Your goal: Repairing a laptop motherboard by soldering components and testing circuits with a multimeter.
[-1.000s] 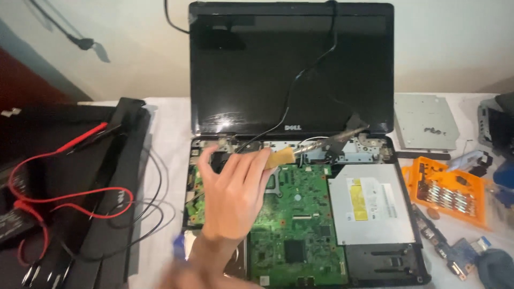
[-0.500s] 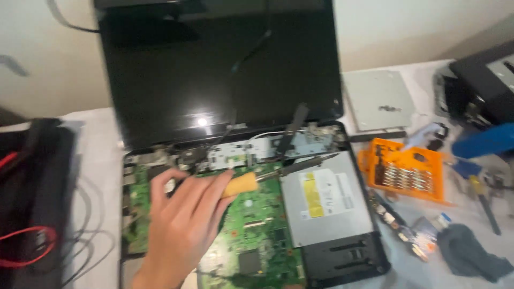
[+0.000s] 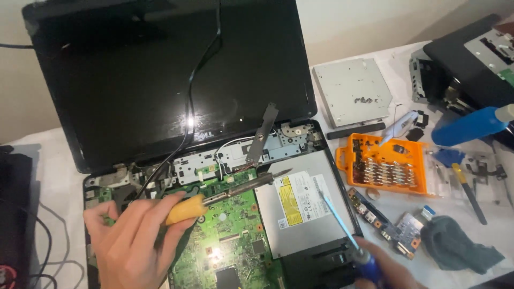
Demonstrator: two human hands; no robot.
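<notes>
The left hand [image 3: 134, 241] is wrapped around the yellow handle of a soldering iron [image 3: 230, 191], fingers closed on it, at the lower left of the opened laptop [image 3: 160, 96]. The iron's long axis runs from lower left to upper right: the handle sits in the fist, the dark metal shaft stretches out past the fingers, and the tip points up and to the right, ending over the near-left corner of the silver optical drive [image 3: 305, 208]. The shaft lies low across the green motherboard [image 3: 225, 241] — whether the tip actually touches the drive's edge cannot be told. The right hand [image 3: 383, 270], low at the bottom edge of the view, is closed on the dark blue handle of a screwdriver [image 3: 342, 227]; its thin light-blue shaft slants up and to the left, with the tip over the optical drive's right part. So the two tools angle toward each other above the drive, tips well apart. Right of the laptop lies an orange bit case [image 3: 385, 163] standing open, a small blue circuit board [image 3: 383, 222] just beside the drive, and a grey cloth [image 3: 458, 246] near the right hand.
</notes>
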